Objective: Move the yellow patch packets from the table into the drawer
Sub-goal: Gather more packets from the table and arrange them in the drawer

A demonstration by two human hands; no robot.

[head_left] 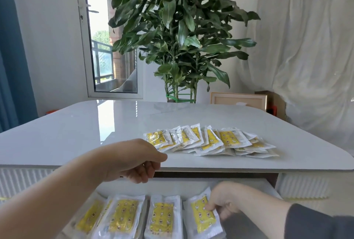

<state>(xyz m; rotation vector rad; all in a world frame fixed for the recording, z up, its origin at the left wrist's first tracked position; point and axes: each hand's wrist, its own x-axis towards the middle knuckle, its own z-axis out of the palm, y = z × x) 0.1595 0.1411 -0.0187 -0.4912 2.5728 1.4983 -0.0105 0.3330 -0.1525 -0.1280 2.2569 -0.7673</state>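
several fingers [210, 207] of the right hand [223, 200] are curling down onto the right edge of a clear plastic packet with a yellow printed patch inside [201, 215] and pinching it; how the thumb is lying under them cannot be told. this packet is sitting at the right end of a row inside the open white drawer [182, 187], tilting a little, with its left edge just beside the next one. three more yellow patch packets of the same kind [123, 217] are lying side by side to its left, some of them overlapping. the right forearm is coming in from the lower right in a dark grey sleeve [316, 223]. the left hand [134, 162] is hovering above the back of the drawer, in front of the table's near edge, with its fingers curling loosely under the palm and the thumb pointing right; nothing is showing in its grip, and its forearm is bare. just beyond it, a fanned pile of overlapping yellow patch packets [212, 141] is lying on the glossy pale grey table [86, 129], near the front edge. behind the table a tall leafy green plant [178, 28] is standing between a white-framed glass door [111, 51] and a draped white sheet [306, 57], with a blue curtain [11, 57] hanging at the far left.
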